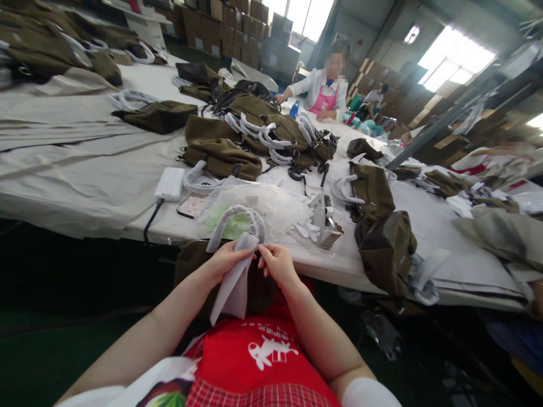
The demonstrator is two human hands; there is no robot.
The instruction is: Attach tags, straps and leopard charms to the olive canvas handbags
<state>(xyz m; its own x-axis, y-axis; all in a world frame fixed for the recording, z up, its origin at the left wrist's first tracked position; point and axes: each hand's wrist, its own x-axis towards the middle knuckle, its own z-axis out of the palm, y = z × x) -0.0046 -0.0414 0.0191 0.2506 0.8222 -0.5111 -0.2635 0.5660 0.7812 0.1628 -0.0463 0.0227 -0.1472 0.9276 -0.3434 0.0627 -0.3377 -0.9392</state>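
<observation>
My left hand (pixel 228 259) is closed on a strip of white wrapping foam (pixel 232 288), whose loose end hangs down over my apron. My right hand (pixel 275 262) pinches beside the strip's upper edge; what lies between its fingertips is too small to make out. Just beyond my fingers rises a bag handle (pixel 237 215) wrapped in the same pale material. Below it, an olive-brown bag (pixel 190 263) rests against the table's front edge, partly hidden by my hands and the strip.
A clear plastic bag (pixel 271 206), a phone (pixel 192 206) and a white power bank (pixel 170 183) with a cable lie near the front edge. Several olive bags (pixel 220 158) are piled beyond. More bags (pixel 384 251) stand to the right. A co-worker in a pink apron (pixel 324 99) is across the table.
</observation>
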